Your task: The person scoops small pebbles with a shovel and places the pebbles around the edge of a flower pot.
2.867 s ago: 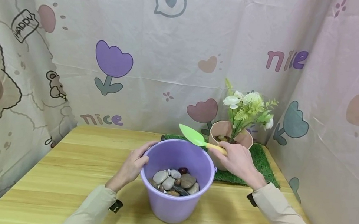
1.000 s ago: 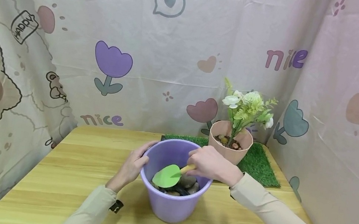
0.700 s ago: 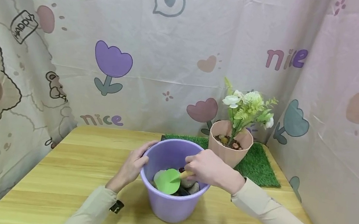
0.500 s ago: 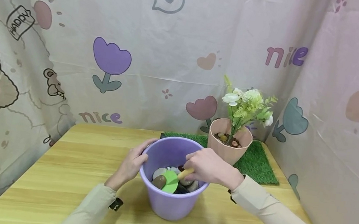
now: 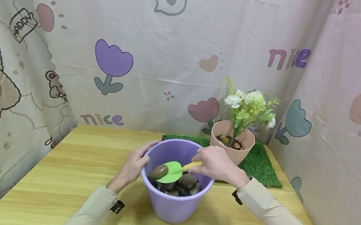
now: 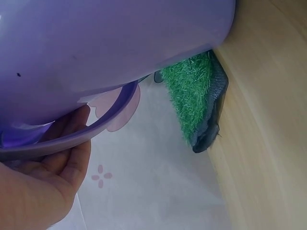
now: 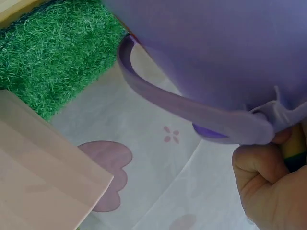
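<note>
A purple bucket (image 5: 172, 210) stands on the table with stones (image 5: 189, 181) in its bottom. My left hand (image 5: 134, 165) grips its left rim, thumb over the edge; in the left wrist view the fingers of that hand (image 6: 55, 184) lie between the bucket wall and its lowered handle (image 6: 108, 120). Inside the bucket, above the stones, is the green blade of a small garden trowel (image 5: 173, 174). On the blade's tip lies a smooth brown stone (image 5: 159, 171), close to the left inner wall. My right hand (image 5: 217, 164) holds the trowel's yellow handle at the right rim.
Behind the bucket on the right, a pink flowerpot (image 5: 231, 152) with white artificial flowers (image 5: 253, 99) and small stones stands on a green turf mat (image 5: 263, 169). The wooden table (image 5: 93, 162) meets a patterned cloth backdrop (image 5: 161, 50) at the back and sides.
My right hand has lowered the trowel from above the far rim into the bucket, pushed it among the stones, then raised it slightly with the brown stone on it. My left hand stays put.
</note>
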Tool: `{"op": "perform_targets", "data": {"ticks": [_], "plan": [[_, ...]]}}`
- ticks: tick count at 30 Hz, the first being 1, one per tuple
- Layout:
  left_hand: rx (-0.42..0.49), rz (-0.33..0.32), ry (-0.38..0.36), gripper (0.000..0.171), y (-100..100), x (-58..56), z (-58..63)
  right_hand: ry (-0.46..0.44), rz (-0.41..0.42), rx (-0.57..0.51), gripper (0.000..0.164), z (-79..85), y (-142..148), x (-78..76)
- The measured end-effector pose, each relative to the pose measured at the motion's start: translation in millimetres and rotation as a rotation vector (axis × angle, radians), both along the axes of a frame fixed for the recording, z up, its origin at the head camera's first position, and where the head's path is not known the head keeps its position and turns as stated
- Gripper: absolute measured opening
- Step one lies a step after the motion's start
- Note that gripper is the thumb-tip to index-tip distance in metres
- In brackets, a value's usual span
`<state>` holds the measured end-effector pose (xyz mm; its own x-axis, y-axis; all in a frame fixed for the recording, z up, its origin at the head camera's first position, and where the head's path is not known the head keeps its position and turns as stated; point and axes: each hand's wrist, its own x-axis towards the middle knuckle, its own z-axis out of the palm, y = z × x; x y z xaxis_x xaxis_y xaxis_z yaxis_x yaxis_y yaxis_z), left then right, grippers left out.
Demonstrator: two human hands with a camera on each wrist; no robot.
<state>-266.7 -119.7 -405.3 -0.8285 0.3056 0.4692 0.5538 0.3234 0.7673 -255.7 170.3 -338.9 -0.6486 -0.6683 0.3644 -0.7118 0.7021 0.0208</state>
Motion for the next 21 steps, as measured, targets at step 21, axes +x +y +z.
{"op": "perform_targets", "data": {"ticks": [21], "plan": [[0.005,0.009,0.014,0.068,0.9,-0.8,-1.9,-0.127,-0.119,-0.222,0.017,1.6,11.8,-7.1]]}}
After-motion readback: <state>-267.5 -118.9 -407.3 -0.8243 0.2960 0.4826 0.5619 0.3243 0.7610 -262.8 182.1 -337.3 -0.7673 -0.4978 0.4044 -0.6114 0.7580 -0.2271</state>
